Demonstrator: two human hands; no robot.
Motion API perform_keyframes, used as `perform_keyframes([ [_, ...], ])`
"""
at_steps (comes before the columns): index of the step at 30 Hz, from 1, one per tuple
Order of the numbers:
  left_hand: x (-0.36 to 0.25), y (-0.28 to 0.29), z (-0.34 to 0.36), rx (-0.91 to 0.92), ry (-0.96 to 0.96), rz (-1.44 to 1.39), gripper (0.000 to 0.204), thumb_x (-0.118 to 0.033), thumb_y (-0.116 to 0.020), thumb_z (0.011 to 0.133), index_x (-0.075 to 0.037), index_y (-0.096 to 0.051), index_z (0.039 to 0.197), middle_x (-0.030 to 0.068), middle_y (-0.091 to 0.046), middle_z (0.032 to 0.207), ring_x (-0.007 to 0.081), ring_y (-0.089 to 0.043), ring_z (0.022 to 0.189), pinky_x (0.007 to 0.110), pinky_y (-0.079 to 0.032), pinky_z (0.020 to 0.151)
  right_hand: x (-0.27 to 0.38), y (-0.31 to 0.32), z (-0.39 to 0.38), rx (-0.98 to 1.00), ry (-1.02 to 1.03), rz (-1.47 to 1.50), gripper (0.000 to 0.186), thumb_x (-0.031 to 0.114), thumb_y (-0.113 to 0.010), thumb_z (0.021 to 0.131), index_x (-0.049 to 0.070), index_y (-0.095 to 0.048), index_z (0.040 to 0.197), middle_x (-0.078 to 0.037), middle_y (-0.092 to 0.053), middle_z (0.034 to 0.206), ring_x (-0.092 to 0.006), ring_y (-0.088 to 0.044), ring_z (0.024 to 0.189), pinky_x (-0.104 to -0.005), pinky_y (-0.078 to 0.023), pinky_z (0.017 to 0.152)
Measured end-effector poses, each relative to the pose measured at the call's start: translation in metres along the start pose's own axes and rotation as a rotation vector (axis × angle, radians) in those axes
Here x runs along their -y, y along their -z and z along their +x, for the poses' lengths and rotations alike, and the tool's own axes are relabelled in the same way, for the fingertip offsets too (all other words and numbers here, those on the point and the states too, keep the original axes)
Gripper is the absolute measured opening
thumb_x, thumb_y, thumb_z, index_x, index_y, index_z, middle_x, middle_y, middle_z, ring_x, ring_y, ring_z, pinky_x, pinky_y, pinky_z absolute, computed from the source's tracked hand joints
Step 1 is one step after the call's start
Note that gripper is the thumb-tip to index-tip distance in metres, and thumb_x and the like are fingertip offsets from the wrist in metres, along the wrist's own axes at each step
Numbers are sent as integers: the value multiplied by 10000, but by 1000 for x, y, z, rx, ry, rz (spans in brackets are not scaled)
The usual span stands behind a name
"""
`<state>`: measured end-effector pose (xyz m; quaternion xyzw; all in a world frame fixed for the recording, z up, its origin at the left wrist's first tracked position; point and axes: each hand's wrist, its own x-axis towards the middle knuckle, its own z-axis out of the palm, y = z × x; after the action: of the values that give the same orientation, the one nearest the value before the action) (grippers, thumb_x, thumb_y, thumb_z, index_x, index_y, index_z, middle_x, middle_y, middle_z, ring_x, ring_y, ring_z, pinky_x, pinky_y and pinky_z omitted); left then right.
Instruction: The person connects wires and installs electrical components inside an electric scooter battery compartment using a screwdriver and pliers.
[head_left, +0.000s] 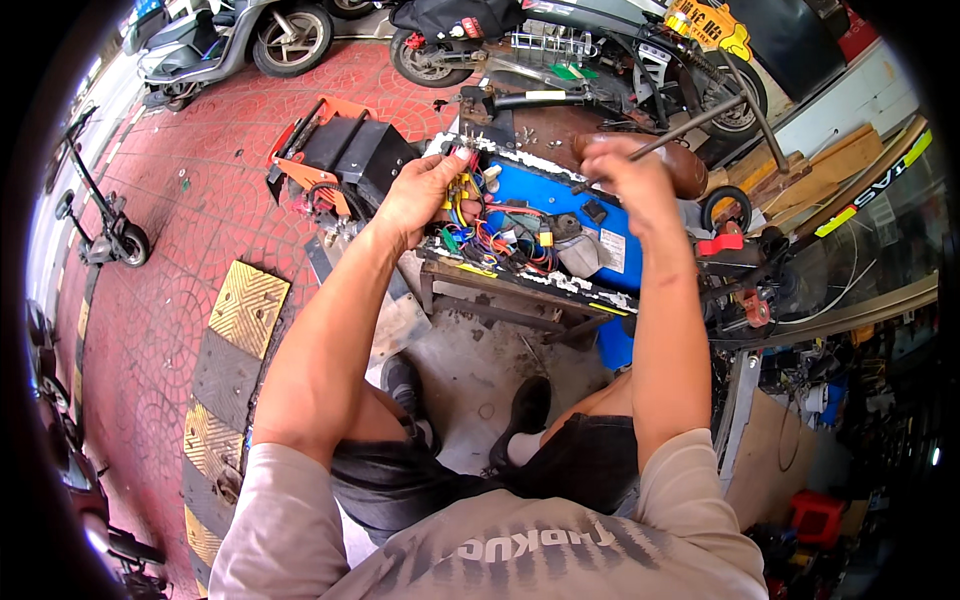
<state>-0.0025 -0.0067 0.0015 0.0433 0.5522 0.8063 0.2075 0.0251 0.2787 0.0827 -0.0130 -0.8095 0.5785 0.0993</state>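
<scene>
wires (505, 242) lie loose along the near edge of the open deck (545, 285), partly covering the blue pack (522, 183); left hand (428, 190) pinches some by the left end, perhaps keeping them bunched; right hand (632, 180) (too blurred to tell its grip) hovers near the far edge.

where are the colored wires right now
The wires sit at the upper middle of the head view, tangled over the left part of the blue block, some held in the left grip.
</scene>
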Motion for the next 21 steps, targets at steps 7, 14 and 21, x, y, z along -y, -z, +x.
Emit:
perform_keyframes([
  [7, 0, 6, 0, 49, 4, -9, 386, -326, -599, 1069, 39, -623, 1192, 136, -720, 970, 258, -757, 748, 367, -657, 675, 111, 24, -34, -386, 369, 859, 209, 258, -653, 1044, 54, -628, 1081, -29, -552, 816, -127, -480, 624, -302, -387, 588],
  [14, 0, 6, -2, 70, -25, -52, 380, -301, -590, 1075, 68, -601, 1165, 162, -709, 954, 268, -762, 748, 358, -659, 671, 119, -12, -48, -189, 440, 997, 588, 646, -470, 1045, 86, -595, 920, 51, -360, 580, -94, -308, 471, -283, -248, 454],
  [21, -2, 5, -4, 80, -33, -28, 384, -323, -601, 1061, 53, -585, 1138, 176, -707, 956, 286, -767, 780, 389, -658, 716, 83, -44, -38, -350, 283, 1019, 561, 621, -479, 1059, 73, -562, 971, 35, -379, 614, -97, -317, 489, -278, -259, 438],
])
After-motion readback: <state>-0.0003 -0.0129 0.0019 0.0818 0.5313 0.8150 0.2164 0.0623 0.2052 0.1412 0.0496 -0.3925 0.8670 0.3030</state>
